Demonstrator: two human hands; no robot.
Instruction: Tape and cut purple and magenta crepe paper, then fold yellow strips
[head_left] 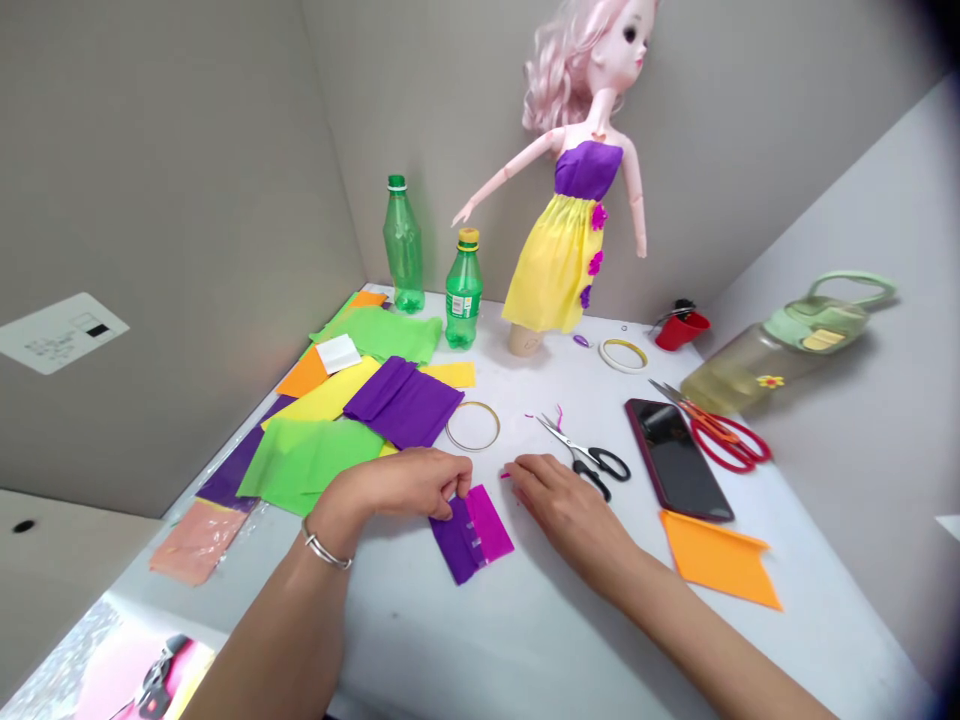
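Note:
Near the middle of the table lies a folded purple and magenta piece [491,525], perhaps fabric or crepe paper, with clear tape or film across its middle. My left hand [409,485] is closed at its upper left edge, thumb and fingers curled onto it. My right hand [559,500] rests palm down just right of the piece, fingers together, with a tiny magenta strip [505,475] at its fingertips. Beyond that hand lie black-handled scissors [581,455], slightly open, and small magenta scraps [559,416]. A roll of tape, or a ring [472,402], lies beyond my left hand.
Purple sheets [405,400] and green sheets [307,460] cover the left side. Green bottles [403,250] and a doll [574,230] in a purple and yellow dress stand behind. Rightward are a phone [679,460], red-handled scissors [724,435], a water bottle [765,350] and an orange sheet [716,560].

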